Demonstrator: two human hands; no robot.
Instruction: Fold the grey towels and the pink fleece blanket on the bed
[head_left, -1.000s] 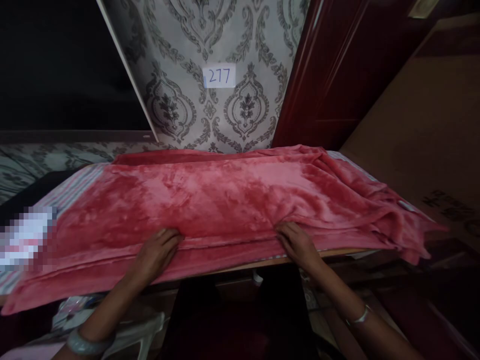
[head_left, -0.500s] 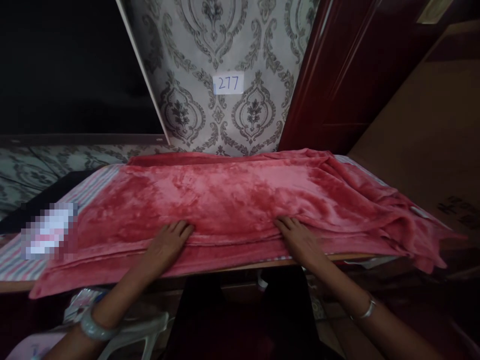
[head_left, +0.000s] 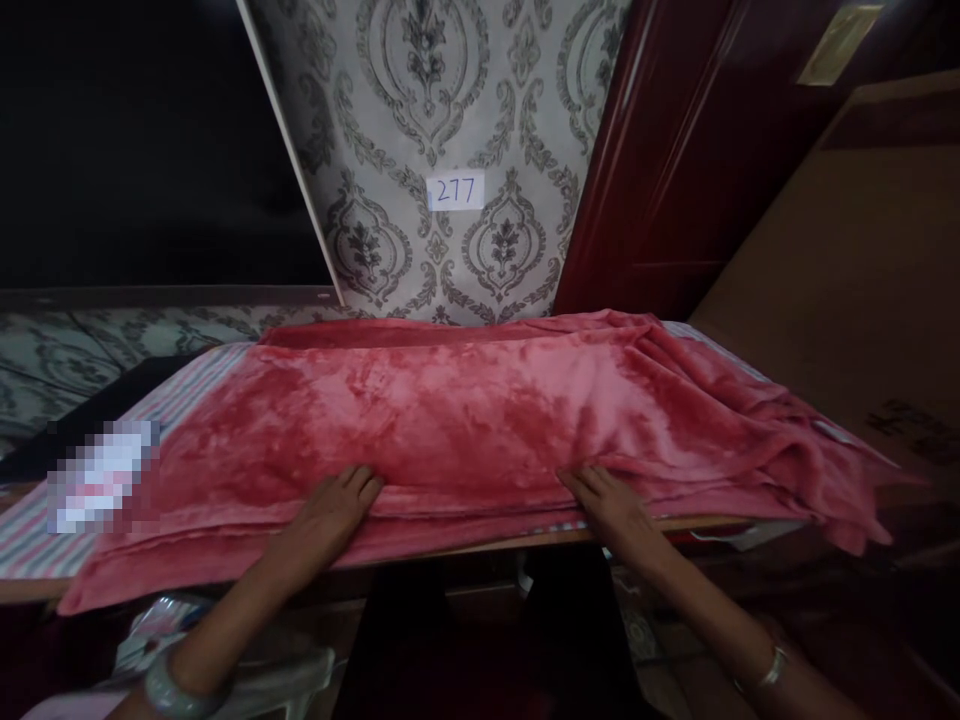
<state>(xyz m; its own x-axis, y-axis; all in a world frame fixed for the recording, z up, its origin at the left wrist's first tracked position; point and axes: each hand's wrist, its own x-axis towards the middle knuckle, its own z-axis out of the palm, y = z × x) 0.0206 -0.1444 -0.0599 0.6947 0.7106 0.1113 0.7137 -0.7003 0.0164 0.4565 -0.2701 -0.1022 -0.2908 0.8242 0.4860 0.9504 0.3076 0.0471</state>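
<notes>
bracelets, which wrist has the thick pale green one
The left wrist: its bangle is thick and pale green, while the right wrist's bracelet is a thin silver band.

Red blanket, striped cloth, damask wallpaper.

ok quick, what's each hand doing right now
Left hand: open, palm flat on the red blanket near its front edge.
Right hand: open, fingers flat on the same blanket, holding nothing.
</notes>
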